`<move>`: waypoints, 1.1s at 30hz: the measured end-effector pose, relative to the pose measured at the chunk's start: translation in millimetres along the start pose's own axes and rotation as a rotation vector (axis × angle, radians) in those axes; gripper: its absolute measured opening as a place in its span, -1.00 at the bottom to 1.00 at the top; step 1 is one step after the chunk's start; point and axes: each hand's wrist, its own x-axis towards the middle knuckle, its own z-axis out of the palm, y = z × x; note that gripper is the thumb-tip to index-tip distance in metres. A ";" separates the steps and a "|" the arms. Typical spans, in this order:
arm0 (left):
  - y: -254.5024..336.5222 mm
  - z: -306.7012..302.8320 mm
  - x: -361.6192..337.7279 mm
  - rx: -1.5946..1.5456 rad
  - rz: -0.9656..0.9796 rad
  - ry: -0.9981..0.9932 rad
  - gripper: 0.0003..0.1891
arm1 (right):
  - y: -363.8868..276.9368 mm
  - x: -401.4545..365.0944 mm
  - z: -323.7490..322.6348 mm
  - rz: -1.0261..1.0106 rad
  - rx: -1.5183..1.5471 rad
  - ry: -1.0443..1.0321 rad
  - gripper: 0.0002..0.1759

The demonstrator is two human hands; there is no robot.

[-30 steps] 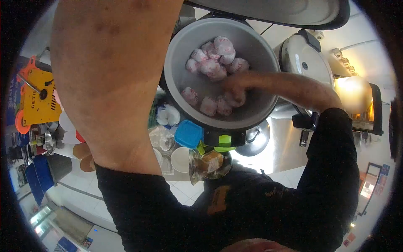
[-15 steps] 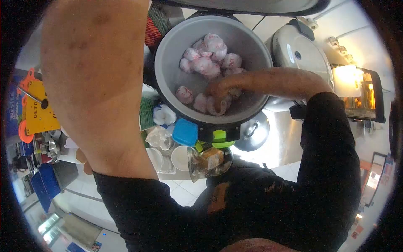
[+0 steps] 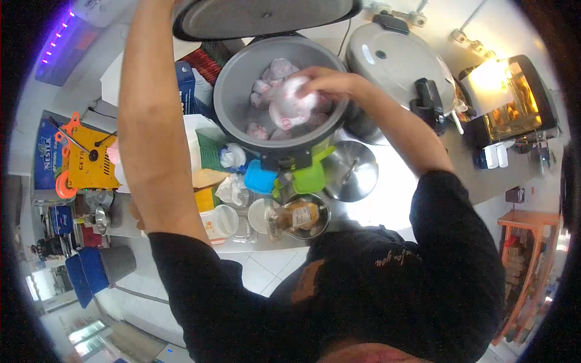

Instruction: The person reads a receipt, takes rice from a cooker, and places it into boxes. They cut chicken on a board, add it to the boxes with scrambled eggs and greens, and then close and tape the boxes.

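A big grey rice cooker pot [image 3: 227,115] stands with its lid [image 3: 266,21] raised. Inside lie several white wrapped rice packets [image 3: 259,130] with red print. My right hand [image 3: 327,83] reaches over the pot's right side, its fingers closed on one wrapped rice packet [image 3: 292,106] lifted above the others; it is blurred by motion. On the left, my left forearm [image 3: 154,121] stretches up beside the lid. The left hand itself lies beyond the top edge, so its grip is hidden.
A second closed cooker [image 3: 393,54] stands right of the pot, with a lit glass warmer [image 3: 514,103] farther right. Along the counter's near side are a steel pot lid [image 3: 352,172], a blue container [image 3: 260,177], a green container [image 3: 310,177], white bowls [image 3: 223,221] and a bagged item [image 3: 302,215].
My right hand has risen from among the packets, bringing one up. The view has shifted, showing more of the raised lid and the counter. My left arm appears farther from the camera.
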 end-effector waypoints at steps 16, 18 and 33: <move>23.7 371.4 -298.8 -0.091 -0.215 -0.032 -0.34 | 260.2 -443.3 71.3 -0.480 1.139 0.598 -0.22; 80.7 503.3 -317.7 -0.862 -0.269 -0.579 -0.31 | 245.6 -503.3 53.2 -0.481 1.026 0.696 -0.27; 170.5 945.4 -132.3 -0.672 -0.457 -0.733 -0.24 | 361.2 -846.2 -197.7 -0.542 1.046 1.722 -0.50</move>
